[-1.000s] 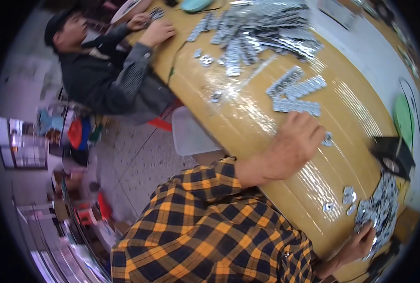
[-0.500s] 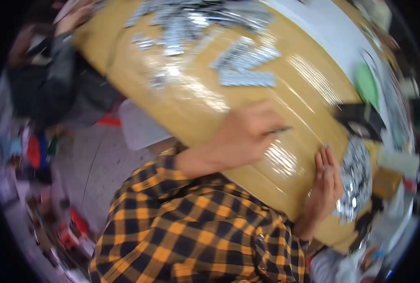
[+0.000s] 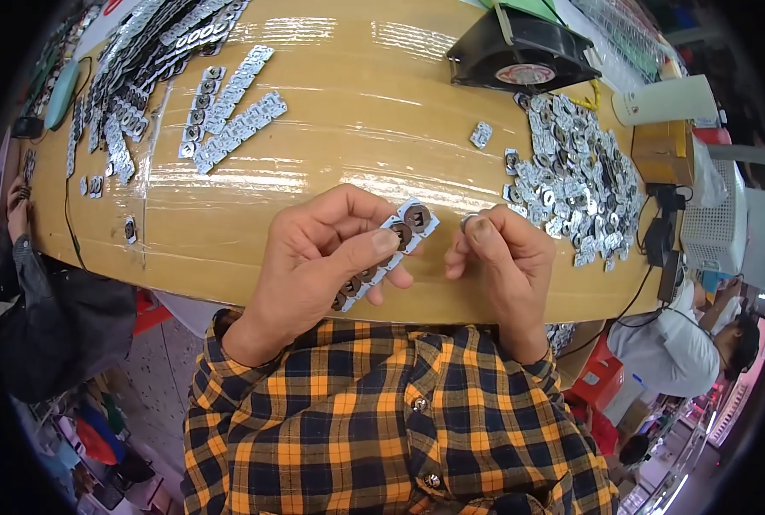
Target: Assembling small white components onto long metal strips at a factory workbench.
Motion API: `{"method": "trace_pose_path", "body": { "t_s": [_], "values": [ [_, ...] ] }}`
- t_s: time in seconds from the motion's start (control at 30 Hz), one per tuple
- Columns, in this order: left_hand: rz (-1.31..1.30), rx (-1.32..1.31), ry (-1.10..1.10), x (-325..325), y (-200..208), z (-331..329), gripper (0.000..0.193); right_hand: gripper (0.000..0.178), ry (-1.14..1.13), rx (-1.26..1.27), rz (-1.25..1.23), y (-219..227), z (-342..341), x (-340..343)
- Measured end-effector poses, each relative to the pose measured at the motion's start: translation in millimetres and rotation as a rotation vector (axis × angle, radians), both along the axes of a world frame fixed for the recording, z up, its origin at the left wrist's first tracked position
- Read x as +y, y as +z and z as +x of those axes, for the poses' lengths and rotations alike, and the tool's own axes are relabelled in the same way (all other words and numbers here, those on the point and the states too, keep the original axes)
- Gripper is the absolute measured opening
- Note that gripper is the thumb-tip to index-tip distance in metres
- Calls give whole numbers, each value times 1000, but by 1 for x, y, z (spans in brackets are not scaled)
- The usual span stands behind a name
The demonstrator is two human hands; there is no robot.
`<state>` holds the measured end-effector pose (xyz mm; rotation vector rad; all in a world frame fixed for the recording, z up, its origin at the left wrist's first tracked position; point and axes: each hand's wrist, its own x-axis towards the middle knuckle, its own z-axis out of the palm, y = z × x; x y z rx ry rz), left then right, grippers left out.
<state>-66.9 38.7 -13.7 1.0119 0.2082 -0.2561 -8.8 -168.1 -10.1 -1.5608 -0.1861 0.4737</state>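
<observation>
fan (image 3: 520, 64) beside loose pieces (image 3: 582, 176); left hand (image 3: 309, 262) clamps segmented strip (image 3: 418, 220); right hand (image 3: 510, 259) pinches small bit (image 3: 467, 219)

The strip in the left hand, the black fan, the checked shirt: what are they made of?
Strip: probably metal, pale and silvery, with dull brown discs, maybe metal too. Black fan: dark, smooth casing, perhaps plastic or painted metal; I can't tell. Checked shirt: likely matt woven cloth, since it creases softly.

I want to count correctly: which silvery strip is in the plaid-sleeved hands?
The held strip, under the left hand's thumb. The three grouped strips lie on the table instead.
</observation>
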Motion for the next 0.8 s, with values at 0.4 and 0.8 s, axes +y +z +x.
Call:
{"method": "trace_pose_path", "body": {
  "t_s": [0.4, 0.8],
  "values": [
    [-290, 69, 182, -7, -1, 5, 35, 25, 62, 12, -37, -1, -8, 2],
    [-397, -6, 360, -8, -3, 12, 17, 21, 156, -307, -9, -11, -18, 11]
  ]
}}
